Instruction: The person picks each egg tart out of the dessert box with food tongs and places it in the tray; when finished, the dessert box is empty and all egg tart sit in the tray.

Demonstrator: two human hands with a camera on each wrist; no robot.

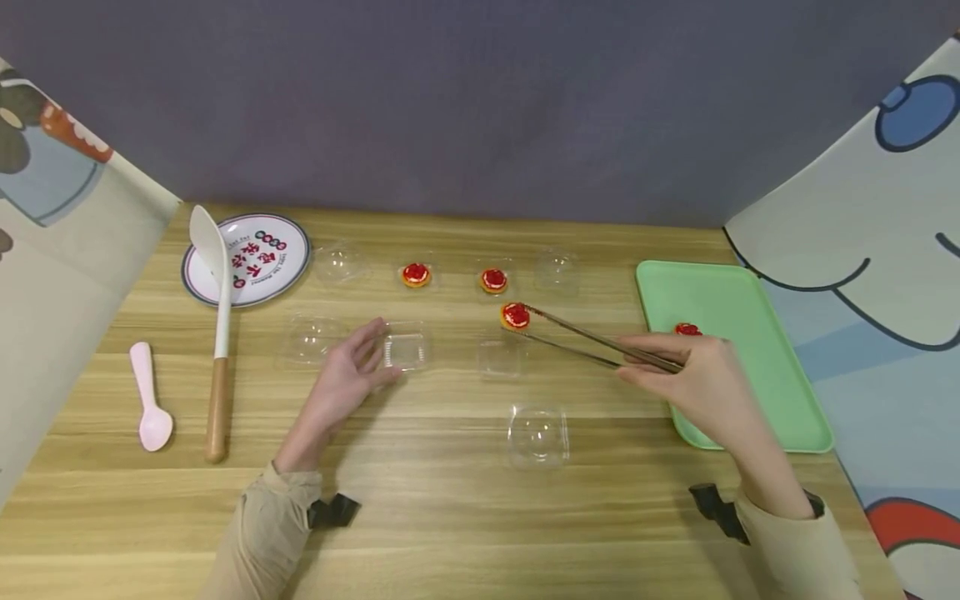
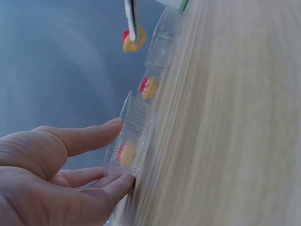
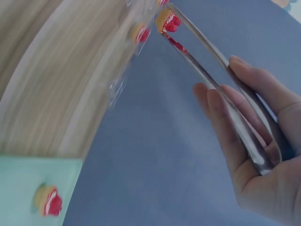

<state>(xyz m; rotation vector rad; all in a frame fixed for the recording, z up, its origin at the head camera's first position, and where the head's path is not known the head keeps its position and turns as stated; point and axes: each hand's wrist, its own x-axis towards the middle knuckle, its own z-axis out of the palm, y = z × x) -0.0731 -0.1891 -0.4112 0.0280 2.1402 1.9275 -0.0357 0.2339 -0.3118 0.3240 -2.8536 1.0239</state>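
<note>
My right hand (image 1: 686, 375) grips metal tongs (image 3: 207, 77), whose tips pinch a small tart with red topping (image 1: 515, 317) above the wooden table. My left hand (image 1: 348, 375) holds a clear plastic box (image 1: 405, 352) by its sides, thumb on one side and fingers on the other. In the left wrist view the box (image 2: 133, 120) stands close to the thumb tip, and a tart shows through it. Two more tarts, a left one (image 1: 416, 275) and a right one (image 1: 493, 281), sit in clear boxes farther back. Another clear box (image 1: 501, 357) lies below the held tart.
On the right, a green tray (image 1: 787, 417) bears one tart (image 1: 687, 330). A patterned plate (image 1: 281, 279) stands back left with a white ladle with a wooden handle (image 1: 219, 392) across it. Near it lies a pink spoon (image 1: 155, 425). Several clear domed lids (image 1: 538, 437) are spread about.
</note>
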